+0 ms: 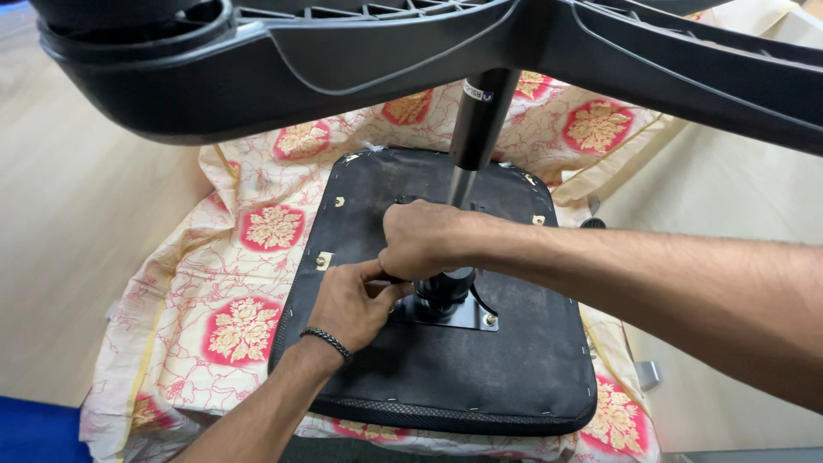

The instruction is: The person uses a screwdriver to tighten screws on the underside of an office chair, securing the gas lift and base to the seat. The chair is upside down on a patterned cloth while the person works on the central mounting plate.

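Observation:
An upturned black chair seat [480,369] lies on a patterned cloth. A metal mounting plate [454,315] is bolted at its middle, and a black gas cylinder [478,120] rises from it to the black star base [283,60] at the top of the view. My right hand [424,238] is closed around the mechanism at the foot of the cylinder. My left hand [350,304], with a dark bead bracelet on the wrist, pinches a small part at the plate's left edge, just under the right hand. What the fingers hold is hidden.
The cream cloth [240,257] with red and gold flowers covers a light wooden floor [77,197]. A blue thing [34,433] shows at the bottom left corner. A small grey part [648,374] lies by the seat's right edge.

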